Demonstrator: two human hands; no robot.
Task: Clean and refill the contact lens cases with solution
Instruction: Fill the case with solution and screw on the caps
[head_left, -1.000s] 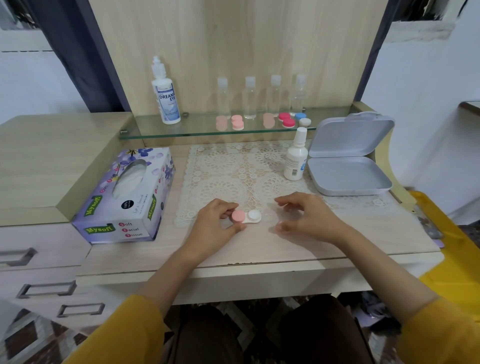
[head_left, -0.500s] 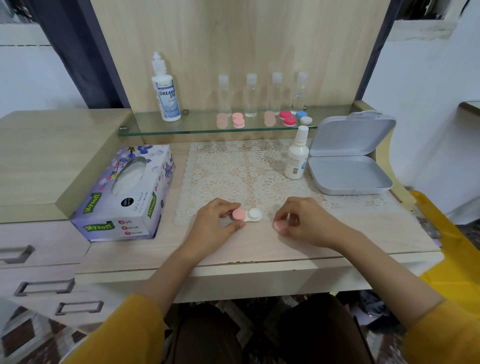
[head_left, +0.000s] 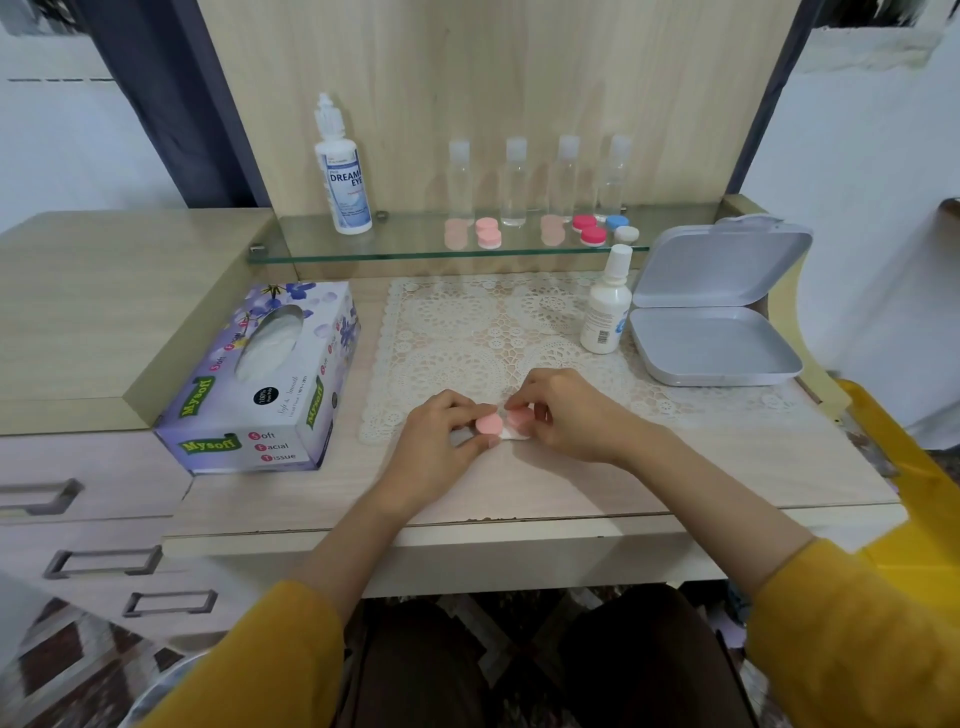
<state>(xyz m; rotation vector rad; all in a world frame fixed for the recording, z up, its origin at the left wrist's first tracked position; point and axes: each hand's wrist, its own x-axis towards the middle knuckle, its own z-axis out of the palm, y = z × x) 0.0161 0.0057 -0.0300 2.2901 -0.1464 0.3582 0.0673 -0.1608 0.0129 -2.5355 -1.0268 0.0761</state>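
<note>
Tissue box (head_left: 260, 379): purple, flower-printed, with green labels. Lace mat (head_left: 467, 332): cream, round openwork rosettes. Lens case (head_left: 489, 425): pink caps, white base. Hinged box (head_left: 717, 353): pale grey. Sleeves (head_left: 857, 639): mustard yellow. Desk (head_left: 571, 493): pale wood grain.

Solution bottle (head_left: 344, 176) label: "DREAM EYE". Tissue box (head_left: 265, 379): "Mysoft", "Soft Facial Tissue".

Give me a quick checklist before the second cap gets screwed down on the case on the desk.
1. Left hand grips lens case: ok.
2. Left pink cap on its well: ok.
3. Right hand pinches right pink cap over the other well: ok.
4. That cap square on its thread: cannot tell.
5. Solution in the wells: cannot tell, covered.
6. Small white bottle upright, apart from both hands: ok.
</note>
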